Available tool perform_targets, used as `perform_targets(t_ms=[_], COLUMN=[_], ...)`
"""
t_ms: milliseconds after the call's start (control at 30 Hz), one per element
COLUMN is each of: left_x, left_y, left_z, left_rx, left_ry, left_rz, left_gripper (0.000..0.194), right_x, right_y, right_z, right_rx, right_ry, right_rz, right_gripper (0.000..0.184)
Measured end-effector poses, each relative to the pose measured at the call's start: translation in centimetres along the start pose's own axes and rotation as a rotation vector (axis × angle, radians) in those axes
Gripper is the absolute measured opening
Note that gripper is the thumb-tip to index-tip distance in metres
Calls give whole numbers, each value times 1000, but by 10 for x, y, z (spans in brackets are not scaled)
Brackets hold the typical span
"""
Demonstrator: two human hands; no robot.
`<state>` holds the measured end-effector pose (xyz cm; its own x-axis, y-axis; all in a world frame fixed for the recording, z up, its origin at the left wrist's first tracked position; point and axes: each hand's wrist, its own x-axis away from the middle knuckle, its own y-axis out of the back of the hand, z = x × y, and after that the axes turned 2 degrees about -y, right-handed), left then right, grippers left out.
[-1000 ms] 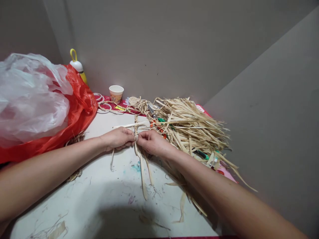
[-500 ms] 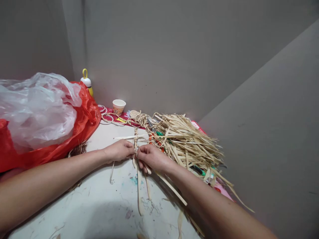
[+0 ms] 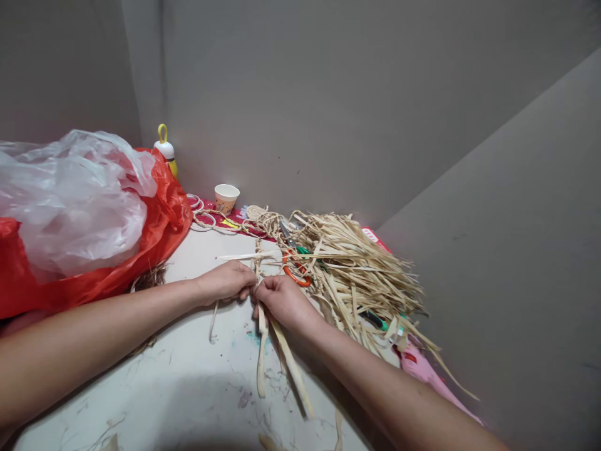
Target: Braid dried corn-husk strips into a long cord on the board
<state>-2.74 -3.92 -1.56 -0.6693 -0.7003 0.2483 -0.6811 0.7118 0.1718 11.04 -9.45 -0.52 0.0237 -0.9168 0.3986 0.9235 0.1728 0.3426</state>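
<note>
A narrow straw braid (image 3: 258, 248) runs down the table toward my fingers. My left hand (image 3: 228, 280) pinches it from the left side. From the right, my right hand (image 3: 282, 300) is closed on the loose straw strips at the braid's lower end, its fingertips nearly touching those of the left. Flat pale straw strips (image 3: 291, 369) hang down toward me below the hands. The exact crossing of the strips is hidden by my fingers. A thin pale stick-like piece (image 3: 239, 256) lies across the braid just beyond my hands.
At right lies a large bundle of dry straw (image 3: 361, 257), with orange-handled scissors (image 3: 297, 270) beside it. A red plastic bag (image 3: 171, 213) holding clear plastic fills the left. A paper cup (image 3: 226, 199) and a yellow-white bottle (image 3: 165, 150) stand by the wall.
My right hand has drawn in toward the braid and turned. The straw strip by it has swung from pointing right to hanging lower and more toward me.
</note>
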Motion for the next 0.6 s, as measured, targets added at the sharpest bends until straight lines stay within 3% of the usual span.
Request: perform_targets(t_ms=[200,467,600], left_x=[1,2,3], left_y=[0,-2,-4], left_z=[-2,-6,-6], left_rx=[39,112,99], left_ry=[31,63,63], left_rz=[-1,-56,-76], left_gripper=[27,23,26], right_x=[2,6,11], right_y=[-5,-6,-5], right_z=[-2,5,5], right_rx=[38,-181,-64], right_ry=[26,-72,-8], right_rz=[-74,25,57], right_gripper=[18,24,33])
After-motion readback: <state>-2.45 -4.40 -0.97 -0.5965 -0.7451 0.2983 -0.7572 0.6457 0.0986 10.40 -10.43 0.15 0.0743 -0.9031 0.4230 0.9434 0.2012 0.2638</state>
